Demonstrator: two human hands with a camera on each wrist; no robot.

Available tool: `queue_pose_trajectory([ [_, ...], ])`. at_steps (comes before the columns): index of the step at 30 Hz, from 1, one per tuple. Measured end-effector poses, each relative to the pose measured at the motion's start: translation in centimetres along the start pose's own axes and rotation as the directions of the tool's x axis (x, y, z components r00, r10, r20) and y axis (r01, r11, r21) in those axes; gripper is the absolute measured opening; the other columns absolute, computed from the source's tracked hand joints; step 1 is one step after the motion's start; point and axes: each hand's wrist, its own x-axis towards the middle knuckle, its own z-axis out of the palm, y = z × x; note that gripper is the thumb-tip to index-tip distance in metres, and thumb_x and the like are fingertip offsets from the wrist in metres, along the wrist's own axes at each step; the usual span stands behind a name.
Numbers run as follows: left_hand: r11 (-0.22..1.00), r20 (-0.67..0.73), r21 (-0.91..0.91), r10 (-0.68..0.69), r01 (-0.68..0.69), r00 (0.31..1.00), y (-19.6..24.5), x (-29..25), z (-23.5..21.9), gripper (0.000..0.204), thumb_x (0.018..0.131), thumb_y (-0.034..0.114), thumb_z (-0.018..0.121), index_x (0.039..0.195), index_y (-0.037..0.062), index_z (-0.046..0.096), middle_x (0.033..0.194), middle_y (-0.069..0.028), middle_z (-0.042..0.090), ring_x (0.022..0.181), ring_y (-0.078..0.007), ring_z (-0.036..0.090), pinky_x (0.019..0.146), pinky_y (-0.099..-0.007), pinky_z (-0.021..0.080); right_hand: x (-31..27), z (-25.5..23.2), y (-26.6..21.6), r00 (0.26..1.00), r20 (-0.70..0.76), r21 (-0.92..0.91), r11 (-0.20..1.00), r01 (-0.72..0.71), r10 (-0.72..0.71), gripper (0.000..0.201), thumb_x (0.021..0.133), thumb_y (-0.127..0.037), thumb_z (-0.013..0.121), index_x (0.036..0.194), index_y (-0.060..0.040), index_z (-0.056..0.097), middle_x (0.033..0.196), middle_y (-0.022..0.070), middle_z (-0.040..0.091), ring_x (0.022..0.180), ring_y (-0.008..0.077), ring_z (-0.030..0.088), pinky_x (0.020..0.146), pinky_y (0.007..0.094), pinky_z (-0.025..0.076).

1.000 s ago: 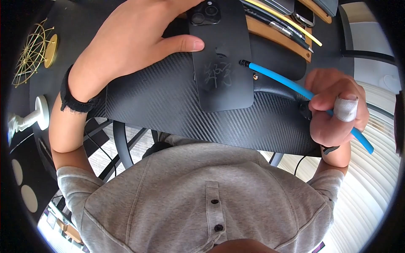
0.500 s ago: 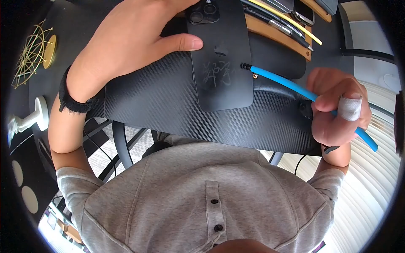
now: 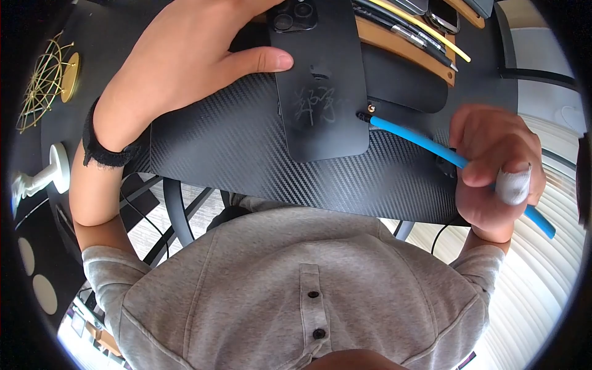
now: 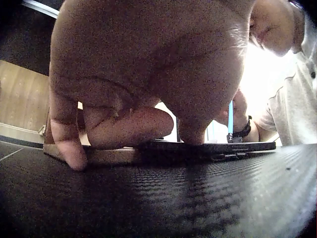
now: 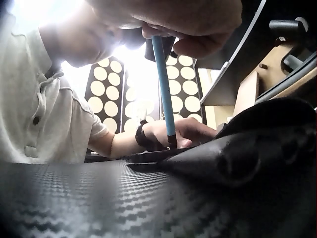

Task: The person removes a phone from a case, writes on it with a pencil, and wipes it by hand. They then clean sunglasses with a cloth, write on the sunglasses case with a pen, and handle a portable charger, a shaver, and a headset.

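A black smartphone (image 3: 324, 139) lies back side up, with handwritten characters on its lower half. My left hand (image 3: 179, 68) holds it near the camera end, thumb on its back; the head view cuts off the other fingers. In the left wrist view, the left hand (image 4: 148, 64) has bent fingers beside the phone (image 4: 247, 146). My right hand (image 3: 499, 154), one finger wrapped in white tape, pinches a slim blue pencil (image 3: 419, 143). The pencil's dark end overlaps the phone's right edge, beside the writing. In the right wrist view, the pencil (image 5: 163, 89) stands nearly upright.
The carbon-patterned dark surface (image 3: 228, 154) ends close to the torso. Behind and right are a black flat piece (image 3: 410, 83), a wooden holder (image 3: 388, 44) with dark pens, and a yellow pencil (image 3: 441, 38). A gold wire ornament (image 3: 46, 92) and white stand (image 3: 60, 168) are far left.
The blue pencil's dark end has come down along the phone's right side, toward the body. The phone and my left hand have shifted slightly left.
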Motion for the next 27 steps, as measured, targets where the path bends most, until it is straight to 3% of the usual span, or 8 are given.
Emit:
queue_pose_trajectory([
  [6,0.997,-0.019,-0.037,0.072,-0.073,0.997,-1.9,0.2,1.2,0.086,0.089,0.051,0.074,0.143,-0.0114,0.050,0.121,-0.0320,0.067,0.102,-0.0423,0.070,0.087,-0.0430,0.057,-0.3,0.2,1.3,0.990,-0.095,0.055,0.993,0.109,-0.103,0.051,0.109,-0.040,0.044,0.069,-0.0108,0.051,0.056,0.0026,0.043,0.047,0.0160,0.038,0.050,0.0360,0.041],
  [9,0.999,0.017,-0.028,0.043,-0.043,0.999,-1.6,0.1,0.7,0.086,0.089,0.051,0.074,0.142,-0.0116,0.050,0.121,-0.0320,0.067,0.102,-0.0420,0.071,0.087,-0.0428,0.057,0.3,0.1,0.7,0.994,-0.022,-0.041,0.994,0.102,-0.103,0.051,0.110,-0.039,0.044,0.069,-0.0105,0.051,0.056,0.0023,0.044,0.046,0.0156,0.038,0.050,0.0349,0.041],
  [15,1.000,0.016,-0.014,-0.008,0.008,1.000,-0.6,0.0,0.4,0.086,0.089,0.051,0.075,0.142,-0.0121,0.051,0.122,-0.0319,0.067,0.103,-0.0412,0.071,0.087,-0.0420,0.058,0.5,0.2,0.8,0.995,0.011,0.021,0.995,0.094,-0.094,0.052,0.109,-0.040,0.046,0.067,-0.0105,0.049,0.056,0.0025,0.043,0.047,0.0151,0.039,0.050,0.0352,0.043],
  [19,0.996,-0.061,-0.042,0.079,-0.081,0.995,-0.1,-0.3,-0.1,0.086,0.089,0.050,0.075,0.142,-0.0124,0.051,0.122,-0.0321,0.067,0.103,-0.0413,0.071,0.087,-0.0418,0.058,0.7,0.2,0.1,0.996,0.054,0.031,0.997,0.075,-0.077,0.052,0.108,-0.040,0.049,0.065,-0.0108,0.050,0.056,0.0029,0.044,0.047,0.0151,0.039,0.049,0.0346,0.042],
  [22,0.996,-0.057,-0.041,0.082,-0.085,0.995,-0.1,-0.2,-0.2,0.086,0.089,0.051,0.075,0.142,-0.0123,0.051,0.122,-0.0322,0.067,0.103,-0.0413,0.071,0.087,-0.0418,0.058,0.4,0.0,0.3,0.990,0.017,-0.075,0.988,0.138,-0.137,0.053,0.108,-0.042,0.049,0.065,-0.0117,0.049,0.058,0.0025,0.044,0.048,0.0153,0.038,0.052,0.0354,0.041],
  [25,0.997,-0.043,-0.030,0.066,-0.067,0.997,-0.3,-0.1,0.1,0.086,0.089,0.051,0.074,0.142,-0.0122,0.051,0.121,-0.0322,0.067,0.102,-0.0413,0.071,0.086,-0.0420,0.058,-0.8,-0.3,0.6,0.987,-0.127,0.065,0.992,0.106,-0.097,0.054,0.108,-0.045,0.047,0.064,-0.0131,0.049,0.059,0.0018,0.042,0.051,0.0161,0.037,0.056,0.0372,0.040],
  [27,1.000,-0.005,-0.022,0.014,-0.014,1.000,-0.9,0.0,0.7,0.085,0.089,0.051,0.074,0.142,-0.0120,0.051,0.121,-0.0323,0.067,0.102,-0.0413,0.071,0.086,-0.0421,0.058,-1.2,-1.3,0.6,0.991,-0.118,0.204,0.975,0.089,-0.066,0.053,0.108,-0.045,0.045,0.066,-0.0134,0.049,0.061,0.0018,0.041,0.055,0.0176,0.036,0.060,0.0387,0.037],
])
